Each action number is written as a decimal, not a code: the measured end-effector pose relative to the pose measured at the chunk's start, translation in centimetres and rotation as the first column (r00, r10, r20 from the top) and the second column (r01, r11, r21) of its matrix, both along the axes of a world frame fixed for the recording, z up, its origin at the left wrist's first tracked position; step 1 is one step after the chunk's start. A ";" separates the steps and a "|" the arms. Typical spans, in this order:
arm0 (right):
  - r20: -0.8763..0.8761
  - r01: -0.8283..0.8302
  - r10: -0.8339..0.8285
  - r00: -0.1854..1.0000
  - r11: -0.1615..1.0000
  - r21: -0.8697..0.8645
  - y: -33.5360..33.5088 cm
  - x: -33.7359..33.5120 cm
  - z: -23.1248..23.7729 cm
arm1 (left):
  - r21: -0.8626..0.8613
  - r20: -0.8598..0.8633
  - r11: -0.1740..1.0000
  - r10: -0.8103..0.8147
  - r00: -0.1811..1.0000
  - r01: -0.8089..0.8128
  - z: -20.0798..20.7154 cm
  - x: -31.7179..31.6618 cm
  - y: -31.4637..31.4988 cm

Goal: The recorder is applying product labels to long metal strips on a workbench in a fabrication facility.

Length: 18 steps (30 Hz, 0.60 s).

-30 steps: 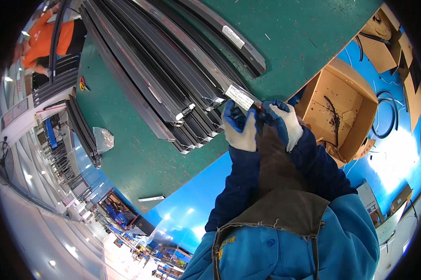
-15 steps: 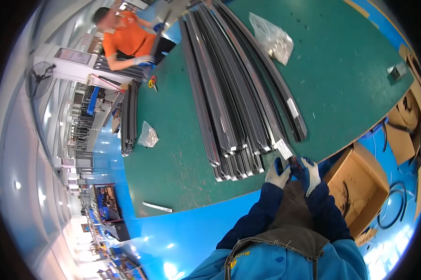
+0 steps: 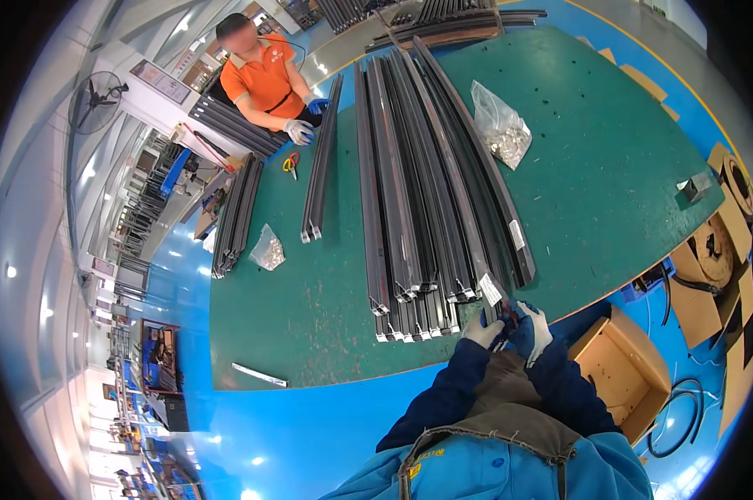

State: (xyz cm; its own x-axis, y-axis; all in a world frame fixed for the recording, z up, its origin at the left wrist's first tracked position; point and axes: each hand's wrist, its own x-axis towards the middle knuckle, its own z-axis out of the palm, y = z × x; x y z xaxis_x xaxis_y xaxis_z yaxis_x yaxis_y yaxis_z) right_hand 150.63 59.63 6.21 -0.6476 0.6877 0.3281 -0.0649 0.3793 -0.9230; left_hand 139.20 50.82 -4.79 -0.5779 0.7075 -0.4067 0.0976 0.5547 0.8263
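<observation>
My left hand (image 3: 481,332), in a white and blue glove, is closed on the near end of a dark metal profile (image 3: 495,313). A white printed label (image 3: 491,290) sits on that profile, just beyond my fingers. Close beside it is my gloved right hand (image 3: 533,332), fingers curled at the same end; what they pinch is hidden. To the left lies a thick stack of long dark profiles (image 3: 406,208), their ends pointing toward me. Another profile (image 3: 517,254), also labelled, rests along the stack's right side.
Across the green table (image 3: 610,167), a co-worker in orange (image 3: 264,79) has gloved hands by a separate profile (image 3: 321,162). Bags of small parts (image 3: 502,133) (image 3: 267,250), scissors (image 3: 291,165) and a white strip (image 3: 260,375) lie about. An open cardboard box (image 3: 618,367) stands at my right.
The co-worker's profile, held tilted up before, now lies lengthwise on the table, with the gloved hands near its far end. My view has shifted; my hands stay at the labelled profile's end.
</observation>
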 end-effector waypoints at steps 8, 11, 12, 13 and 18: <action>-0.171 -0.180 0.059 0.984 0.371 -0.911 1.7 -0.3 2.9 | 0.324 0.612 0.876 0.095 0.785 -0.358 4.5 -1.1 -0.8; -0.049 -0.153 0.162 0.986 0.731 -0.665 1.0 -0.9 4.4 | 0.417 0.658 0.794 0.072 0.749 -0.442 3.9 -0.3 -0.5; 0.023 -0.148 0.182 0.983 0.857 -0.493 0.6 -1.2 4.6 | 0.452 0.679 0.754 0.056 0.732 -0.477 3.5 0.0 -0.4; 0.097 -0.148 0.184 0.978 0.943 -0.298 0.2 -1.6 4.6 | 0.484 0.699 0.710 0.038 0.714 -0.511 3.1 0.0 -0.4; -0.112 -0.119 0.048 0.993 0.579 -0.807 -0.3 -2.2 1.6 | 0.487 0.706 0.814 -0.153 0.692 -0.317 -1.1 -1.9 -0.6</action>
State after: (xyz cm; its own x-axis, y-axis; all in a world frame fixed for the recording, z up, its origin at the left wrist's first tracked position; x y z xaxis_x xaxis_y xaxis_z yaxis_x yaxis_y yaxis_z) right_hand 148.43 59.29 7.80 -0.7158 0.6343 -0.2922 -0.1334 -0.5349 -0.8343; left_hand 137.34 50.23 -5.89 -0.3605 0.8921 -0.2725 -0.6445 -0.0271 0.7641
